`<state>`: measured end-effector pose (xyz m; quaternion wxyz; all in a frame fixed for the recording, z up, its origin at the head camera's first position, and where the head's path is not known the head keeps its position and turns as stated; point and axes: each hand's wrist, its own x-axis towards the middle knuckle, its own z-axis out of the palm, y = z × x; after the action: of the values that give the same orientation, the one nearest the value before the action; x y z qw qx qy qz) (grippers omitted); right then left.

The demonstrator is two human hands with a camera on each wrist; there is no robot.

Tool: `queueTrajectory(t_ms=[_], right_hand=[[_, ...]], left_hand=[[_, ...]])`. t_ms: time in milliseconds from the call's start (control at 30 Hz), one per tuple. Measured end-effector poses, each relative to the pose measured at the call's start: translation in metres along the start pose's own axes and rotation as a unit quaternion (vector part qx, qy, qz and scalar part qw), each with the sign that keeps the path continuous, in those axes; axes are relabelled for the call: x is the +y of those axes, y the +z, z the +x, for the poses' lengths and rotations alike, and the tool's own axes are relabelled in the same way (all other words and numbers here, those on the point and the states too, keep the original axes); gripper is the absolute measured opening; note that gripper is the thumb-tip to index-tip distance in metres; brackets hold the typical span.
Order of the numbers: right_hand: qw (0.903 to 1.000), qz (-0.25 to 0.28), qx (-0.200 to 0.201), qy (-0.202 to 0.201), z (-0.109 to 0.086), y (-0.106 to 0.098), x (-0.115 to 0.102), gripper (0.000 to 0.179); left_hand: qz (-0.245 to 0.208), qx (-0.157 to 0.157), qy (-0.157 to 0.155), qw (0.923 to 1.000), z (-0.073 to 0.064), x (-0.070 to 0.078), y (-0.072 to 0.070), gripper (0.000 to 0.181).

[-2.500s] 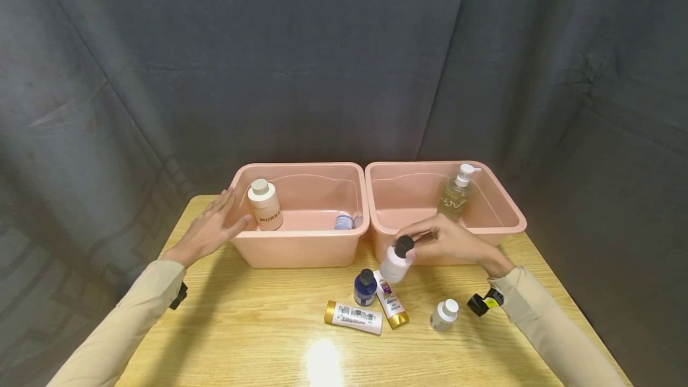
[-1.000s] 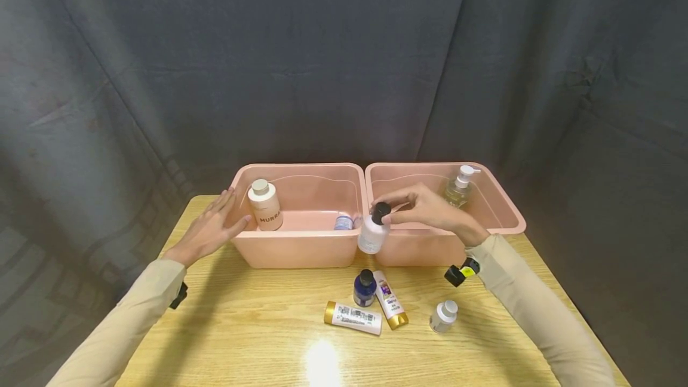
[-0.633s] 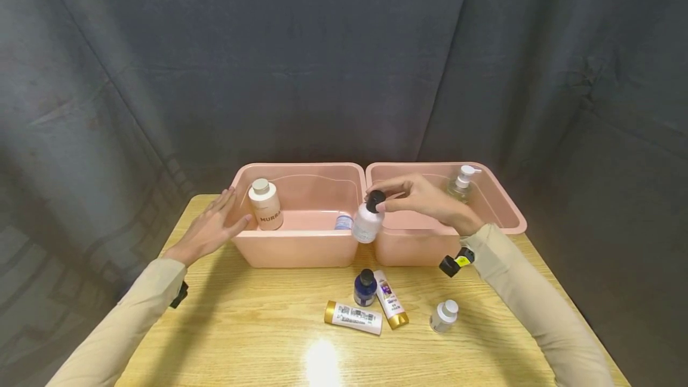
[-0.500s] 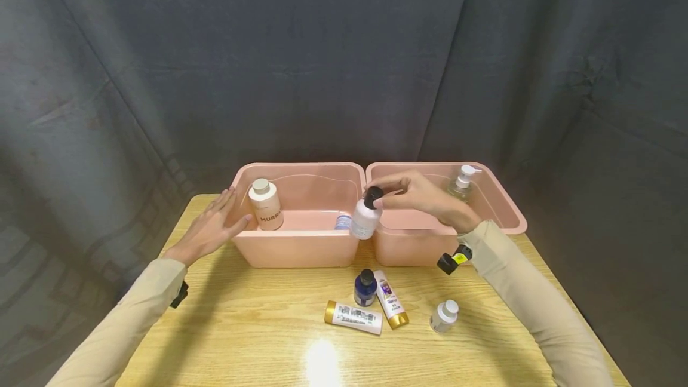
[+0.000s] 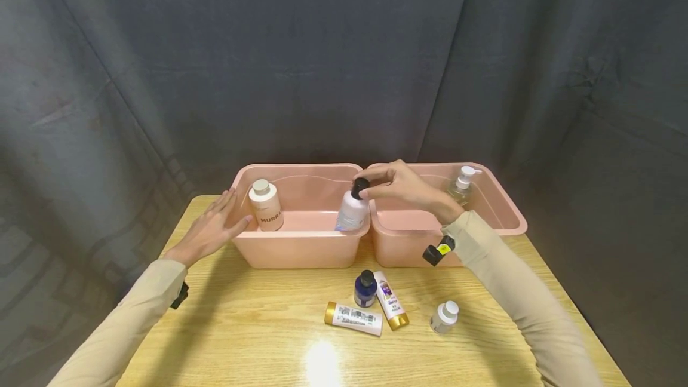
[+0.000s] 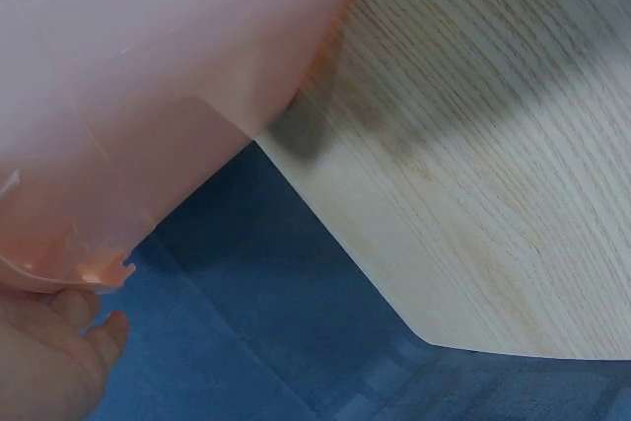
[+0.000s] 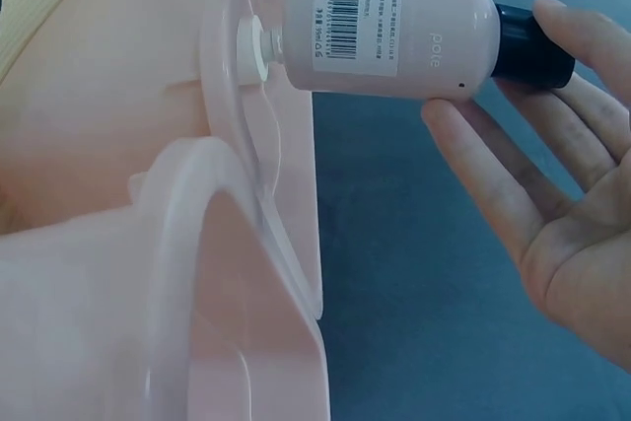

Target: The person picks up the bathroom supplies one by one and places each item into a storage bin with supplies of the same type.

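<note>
My right hand (image 5: 403,187) pinches the black cap of a pale pink bottle (image 5: 352,212), fingertips and thumb around the cap. The bottle is inside the right end of the left pink bin (image 5: 295,251), its base hidden behind the front rim. From the right wrist view, the bottle (image 7: 394,32) shows a barcode label, and part of the palm faces the camera. My left hand (image 5: 212,223) rests with extended fingers on that bin's left rim; the left wrist view catches only part of the hand (image 6: 49,352) at the bin edge. Beside it inside stands a white MURRA bottle (image 5: 266,208).
The right pink bin (image 5: 419,251) holds a pump bottle (image 5: 463,183). On the wooden table (image 5: 258,327) in front are a blue bottle (image 5: 365,290), two gold-capped tubes, one lying crosswise (image 5: 355,318) and one slanted (image 5: 391,303), and a small white bottle (image 5: 444,317).
My right hand has carried the pink bottle up from over the table, leftward past the right bin's front, and into the left bin. My left hand has stayed on the rim.
</note>
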<state>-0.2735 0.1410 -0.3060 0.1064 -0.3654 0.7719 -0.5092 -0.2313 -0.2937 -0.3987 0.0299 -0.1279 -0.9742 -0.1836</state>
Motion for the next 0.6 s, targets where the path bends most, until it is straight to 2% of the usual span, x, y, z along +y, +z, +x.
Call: queueTrajectory(t_ms=[233,600], right_hand=[[0.9994,0.024,0.012,0.024,0.011,0.006,0.003,0.038],[0.9994,0.028,0.009,0.016,0.025,0.013,0.011,0.035]], left_hand=[[-0.002,0.002,0.001,1.0,0.0,0.0,0.0,0.082],[-0.001,0.005,0.005,1.0,0.001,0.001,0.0,0.083]])
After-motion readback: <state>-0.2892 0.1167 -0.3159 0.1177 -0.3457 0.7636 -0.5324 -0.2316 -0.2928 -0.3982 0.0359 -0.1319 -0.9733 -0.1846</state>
